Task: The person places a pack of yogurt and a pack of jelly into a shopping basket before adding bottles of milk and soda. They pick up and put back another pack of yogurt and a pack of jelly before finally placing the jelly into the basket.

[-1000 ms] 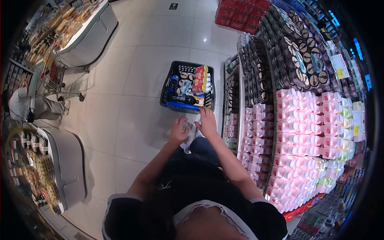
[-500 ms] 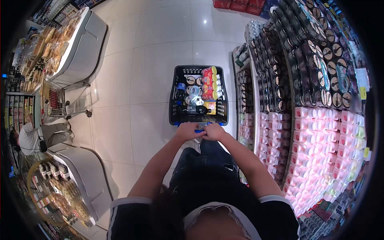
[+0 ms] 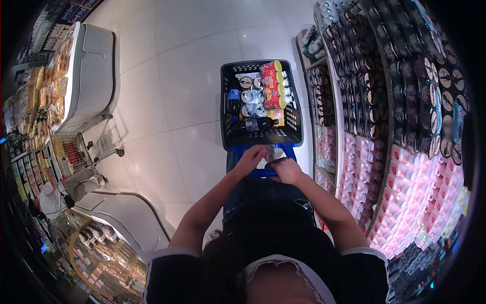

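Observation:
A black perforated basket cart [image 3: 226,109] with a blue handle [image 3: 261,174] stands in front of my body. Inside it are dark bottles [image 3: 258,123], a red pack with yellow lids [image 3: 272,86], clear-wrapped round cans [image 3: 246,82] and a yellow item [image 3: 277,117]. My left hand [image 3: 251,160] lies over the left part of the handle, its fingers curled beside a small pale thing [image 3: 270,153]; what they grip is unclear. My right hand [image 3: 287,171] is closed round the handle's right part.
Shelves of dark packs [image 3: 415,101] and pink-white packs [image 3: 415,197] line the right side. On the left stand a white bread counter [image 3: 91,71], a wire trolley [image 3: 71,154], a person in a light top [image 3: 53,200] and a lower counter [image 3: 124,215].
The basket sits slightly higher and further right in view, and more blue handle shows. My left hand has shifted forward, apart from my right hand. The shelves and counters have shifted in view.

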The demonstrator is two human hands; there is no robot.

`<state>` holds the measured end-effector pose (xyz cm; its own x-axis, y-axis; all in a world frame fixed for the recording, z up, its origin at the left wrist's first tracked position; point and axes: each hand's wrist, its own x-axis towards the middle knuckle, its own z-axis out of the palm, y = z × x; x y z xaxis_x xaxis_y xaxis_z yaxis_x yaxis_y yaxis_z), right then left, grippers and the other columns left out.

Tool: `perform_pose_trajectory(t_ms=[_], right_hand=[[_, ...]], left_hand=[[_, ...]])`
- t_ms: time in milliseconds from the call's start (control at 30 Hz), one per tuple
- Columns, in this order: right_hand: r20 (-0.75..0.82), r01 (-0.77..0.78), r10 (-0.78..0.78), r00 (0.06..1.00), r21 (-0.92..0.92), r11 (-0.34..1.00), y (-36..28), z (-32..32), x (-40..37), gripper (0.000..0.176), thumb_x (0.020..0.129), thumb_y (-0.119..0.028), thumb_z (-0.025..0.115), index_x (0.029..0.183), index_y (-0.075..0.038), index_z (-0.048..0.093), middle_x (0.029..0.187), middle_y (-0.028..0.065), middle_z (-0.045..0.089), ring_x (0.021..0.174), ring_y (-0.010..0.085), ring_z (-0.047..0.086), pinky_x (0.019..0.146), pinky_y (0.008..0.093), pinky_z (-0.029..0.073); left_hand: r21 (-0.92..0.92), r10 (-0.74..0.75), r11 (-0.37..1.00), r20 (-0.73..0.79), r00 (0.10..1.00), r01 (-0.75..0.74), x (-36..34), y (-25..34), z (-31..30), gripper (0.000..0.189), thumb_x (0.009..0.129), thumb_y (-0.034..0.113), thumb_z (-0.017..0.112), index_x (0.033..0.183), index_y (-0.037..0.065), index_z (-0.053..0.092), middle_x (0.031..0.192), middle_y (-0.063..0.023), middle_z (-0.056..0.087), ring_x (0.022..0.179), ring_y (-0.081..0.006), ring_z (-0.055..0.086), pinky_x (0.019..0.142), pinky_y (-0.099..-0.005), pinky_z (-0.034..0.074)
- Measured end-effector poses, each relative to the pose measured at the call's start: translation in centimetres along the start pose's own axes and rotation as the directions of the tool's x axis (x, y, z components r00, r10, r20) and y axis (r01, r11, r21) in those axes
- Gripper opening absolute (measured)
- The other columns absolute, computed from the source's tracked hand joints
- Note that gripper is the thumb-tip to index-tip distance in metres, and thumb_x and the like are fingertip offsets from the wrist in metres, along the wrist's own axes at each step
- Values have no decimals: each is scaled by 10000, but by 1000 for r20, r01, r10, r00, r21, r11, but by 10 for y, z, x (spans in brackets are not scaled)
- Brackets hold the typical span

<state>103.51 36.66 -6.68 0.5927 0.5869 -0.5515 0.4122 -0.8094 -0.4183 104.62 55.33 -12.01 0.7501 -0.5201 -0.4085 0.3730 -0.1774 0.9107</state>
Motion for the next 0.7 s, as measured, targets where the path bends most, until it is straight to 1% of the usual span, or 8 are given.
perform_pose_trajectory(t_ms=[67,200,233,333,433,467,500,700], right_hand=[[130,5,-8,991,24,1000,-5,-17,3,345,658,-333,679,825,-57,554,722,122,622,711,319,615,643,408,489],[146,9,-9,989,-1,1000,-3,-11,1,358,640,-368,679,816,-85,549,704,84,608,717,276,618,661,387,483],[74,-4,3,997,8,1000,-2,-9,2,359,648,-377,677,820,-89,548,700,68,602,714,258,617,669,360,478],[91,-66,64,994,15,998,-9,-4,-9,370,660,-402,668,833,-99,545,690,43,583,702,224,611,680,320,467],[135,-108,107,985,-2,994,-8,-5,-6,386,661,-427,656,849,-109,544,684,27,568,685,198,600,676,301,457],[131,-99,100,986,-13,995,-9,-4,-8,392,657,-436,651,855,-115,545,684,21,564,677,188,595,669,295,454],[74,-89,89,993,-1,996,-9,-1,-9,397,637,-440,651,850,-122,545,677,9,554,658,185,583,647,292,452],[133,-150,146,980,21,989,-10,2,-16,357,604,-390,671,808,-129,537,658,-2,523,648,169,568,640,274,446]], left_hand=[[-309,71,941,-227,971,-141,36,0,-25,290,924,226,463,1130,46,560,958,-51,602,892,-108,538,779,-238,426],[-242,-18,969,-247,969,-44,133,-14,-86,294,894,238,520,1088,24,577,910,-93,619,812,-111,570,735,-245,447],[-101,80,988,-329,941,-119,161,-35,-94,302,871,227,541,1081,12,572,889,-121,621,791,-158,589,727,-277,459],[-6,-4,1000,-162,987,3,237,-92,-133,324,814,232,579,1058,20,578,874,-161,607,816,-264,603,733,-355,474],[467,76,884,-153,985,4,284,-107,-175,341,744,235,598,1034,56,578,1001,-188,561,907,-377,547,777,-447,462],[531,-65,837,-148,987,135,296,-109,-182,342,744,239,598,1048,85,570,1031,-171,548,939,-383,530,793,-477,453],[555,-96,818,-128,987,151,312,-119,-188,347,743,233,596,1061,101,555,1047,-170,536,960,-386,519,792,-496,449],[684,-9,724,-123,992,91,350,-153,-178,391,736,214,600,1081,41,534,1049,-141,545,1012,-346,496,848,-441,431]])
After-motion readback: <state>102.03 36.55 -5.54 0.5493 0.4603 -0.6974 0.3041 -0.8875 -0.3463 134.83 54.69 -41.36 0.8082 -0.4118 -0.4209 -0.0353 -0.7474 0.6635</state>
